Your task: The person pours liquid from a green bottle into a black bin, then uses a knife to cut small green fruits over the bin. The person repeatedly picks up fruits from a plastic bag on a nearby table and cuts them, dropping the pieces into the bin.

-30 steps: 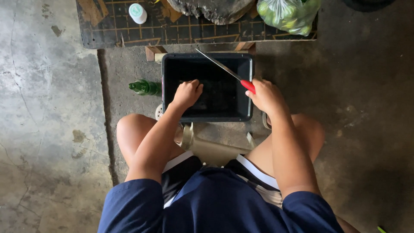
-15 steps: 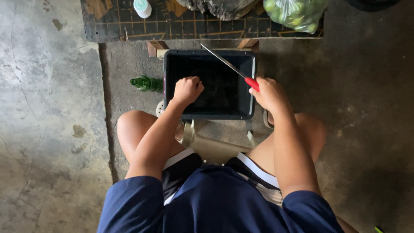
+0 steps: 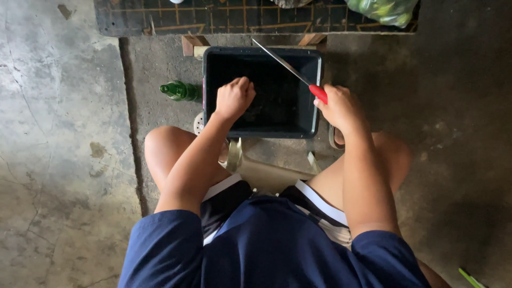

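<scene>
Watching through the head camera, I start at the left. A green bottle (image 3: 178, 90) lies on its side on the concrete floor (image 3: 64, 160), at nine o'clock from the dark plastic tub (image 3: 316, 114) and just beside its wall.

The left hand (image 3: 234, 98) reaches into the tub from six o'clock, with its fingers curled into a fist over the dark bottom. I cannot tell whether it grips anything, because the inside is too dark.

At the tub's three o'clock rim, the right hand (image 3: 341, 109) is wrapped tight around the red handle of a knife (image 3: 285, 65). The blade slants toward ten o'clock across the tub's far corner, above the rim and apart from the left hand.

At one o'clock, beyond the tub, a clear bag of green produce (image 3: 381, 9) rests on a dark gridded mat (image 3: 160, 18).

As I judge it, the left hand is working at something in the tub while the knife waits, raised. Bringing the blade down would call for a slow, steady arc that keeps well clear of the left knuckles.
</scene>
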